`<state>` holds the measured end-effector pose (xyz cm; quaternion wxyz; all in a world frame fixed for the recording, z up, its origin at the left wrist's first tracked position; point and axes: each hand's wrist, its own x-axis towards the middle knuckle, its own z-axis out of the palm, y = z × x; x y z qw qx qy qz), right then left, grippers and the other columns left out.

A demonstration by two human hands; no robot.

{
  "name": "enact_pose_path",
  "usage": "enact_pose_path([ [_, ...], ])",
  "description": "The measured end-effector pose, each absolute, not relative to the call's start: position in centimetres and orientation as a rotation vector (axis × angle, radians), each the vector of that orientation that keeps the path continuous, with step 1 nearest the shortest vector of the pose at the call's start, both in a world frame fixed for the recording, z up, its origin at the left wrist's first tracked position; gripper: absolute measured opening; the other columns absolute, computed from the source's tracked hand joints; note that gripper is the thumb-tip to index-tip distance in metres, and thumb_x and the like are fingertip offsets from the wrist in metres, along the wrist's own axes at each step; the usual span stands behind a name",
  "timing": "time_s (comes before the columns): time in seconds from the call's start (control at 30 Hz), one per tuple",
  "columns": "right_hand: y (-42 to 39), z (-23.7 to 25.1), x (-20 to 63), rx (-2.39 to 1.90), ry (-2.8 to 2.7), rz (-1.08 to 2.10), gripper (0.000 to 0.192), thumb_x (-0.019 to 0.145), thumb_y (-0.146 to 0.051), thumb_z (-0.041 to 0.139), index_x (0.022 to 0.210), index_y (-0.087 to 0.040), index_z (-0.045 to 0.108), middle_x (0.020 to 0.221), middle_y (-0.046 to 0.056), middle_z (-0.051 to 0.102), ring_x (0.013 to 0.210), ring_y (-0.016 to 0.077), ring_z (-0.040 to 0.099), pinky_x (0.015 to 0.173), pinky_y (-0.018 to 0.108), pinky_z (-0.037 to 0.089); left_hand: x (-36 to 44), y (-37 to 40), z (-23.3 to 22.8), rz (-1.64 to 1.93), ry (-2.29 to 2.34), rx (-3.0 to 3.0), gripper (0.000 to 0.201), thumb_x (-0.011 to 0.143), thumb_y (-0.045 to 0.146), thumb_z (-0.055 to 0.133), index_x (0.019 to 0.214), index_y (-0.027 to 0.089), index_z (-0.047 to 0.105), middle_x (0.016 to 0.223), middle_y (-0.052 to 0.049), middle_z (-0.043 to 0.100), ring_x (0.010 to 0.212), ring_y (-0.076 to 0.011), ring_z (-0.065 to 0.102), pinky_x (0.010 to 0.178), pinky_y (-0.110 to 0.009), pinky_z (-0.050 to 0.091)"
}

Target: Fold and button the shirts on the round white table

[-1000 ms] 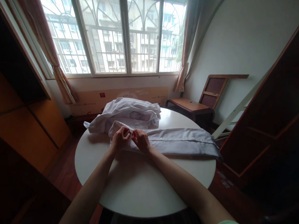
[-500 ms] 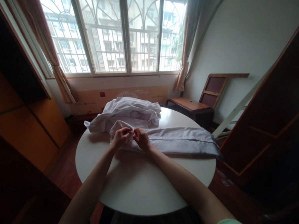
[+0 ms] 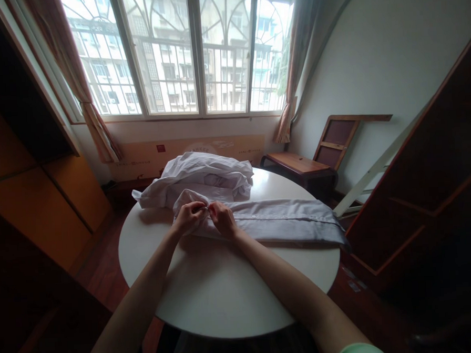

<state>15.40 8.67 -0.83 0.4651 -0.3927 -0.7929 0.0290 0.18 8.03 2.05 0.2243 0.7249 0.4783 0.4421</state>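
The grip of the left hand [image 3: 190,217] is pinching a fold of the pale cloth [image 3: 245,210], and the right hand [image 3: 222,218] is grasping that same cloth right next to it, fingertips practically meeting. Something tiny might be sitting between them, but it's too small to tell.

Okay, going left to right, hands as the middle of the clock and 12 pointing at the window [image 3: 197,57]. An orange cabinet [image 3: 66,190] is standing at 9, well apart from everything, and a tied curtain [image 3: 88,113] is hanging at 10. Printed cardboard [image 3: 147,155] is leaning under the window, around 11. The bunched-up half of the cloth is heaping at 12, all wrinkles, while the flatter strip is stretching out to 3 with a small button [image 3: 254,216] showing just beside the right hand. The strip's far end is reaching the edge of the round white counter [image 3: 226,298] that's carrying the whole lot. A wooden chair [image 3: 298,163] is sitting at 2, a white slanted frame [image 3: 370,177] is leaning near 3, and a light green sleeve [image 3: 361,350] is peeking in at 4.
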Motion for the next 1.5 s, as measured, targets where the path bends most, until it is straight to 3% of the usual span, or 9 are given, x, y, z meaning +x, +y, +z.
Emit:
enact_pose_path([
  [0.63, 8.94, -0.87, 15.24, -0.918, -1.993, 0.062, 0.017, 0.086, -0.018, 0.04, 0.08, -0.017, 0.056, 0.078, 0.004, 0.059, 0.07, 0.0142, 0.053, 0.066, 0.024, 0.039, -0.32, 8.44, 1.52, 1.222, 1.373, 1.979, 0.029, 0.071, 0.04, 0.059, 0.087, 0.016, 0.067, 0.087, -0.005, 0.068, 0.081, -0.0186, 0.061, 0.076, -0.028, 0.046],
  [0.83, 8.62, -0.49, 15.34, -0.967, -1.969, 0.174, 0.012, 0.083, -0.02, 0.046, 0.088, -0.018, 0.057, 0.082, 0.003, 0.062, 0.069, 0.0137, 0.055, 0.063, 0.023, 0.039, -0.1, 8.25, 1.6, 1.295, 1.331, 1.89, 0.029, 0.069, 0.04, 0.06, 0.083, 0.016, 0.067, 0.083, -0.005, 0.068, 0.076, -0.018, 0.061, 0.071, -0.027, 0.046],
  [1.17, 9.28, -0.97, 15.51, -0.977, -1.973, 0.323, 0.011, 0.081, -0.021, 0.048, 0.081, -0.018, 0.059, 0.077, 0.002, 0.062, 0.069, 0.0133, 0.055, 0.066, 0.023, 0.04, -0.01, 8.41, 1.5, 1.292, 1.239, 1.825, 0.029, 0.067, 0.041, 0.061, 0.081, 0.015, 0.065, 0.081, -0.005, 0.067, 0.076, -0.0178, 0.06, 0.069, -0.027, 0.046],
  [1.5, 9.01, -0.81, 15.53, -0.943, -1.958, 0.3, 0.014, 0.08, -0.017, 0.046, 0.081, -0.019, 0.06, 0.077, 0.002, 0.062, 0.068, 0.013, 0.055, 0.065, 0.023, 0.04, -0.04, 8.43, 1.48, 1.27, 1.231, 1.827, 0.03, 0.067, 0.04, 0.061, 0.083, 0.015, 0.064, 0.084, -0.005, 0.066, 0.08, -0.0184, 0.06, 0.074, -0.028, 0.046],
])
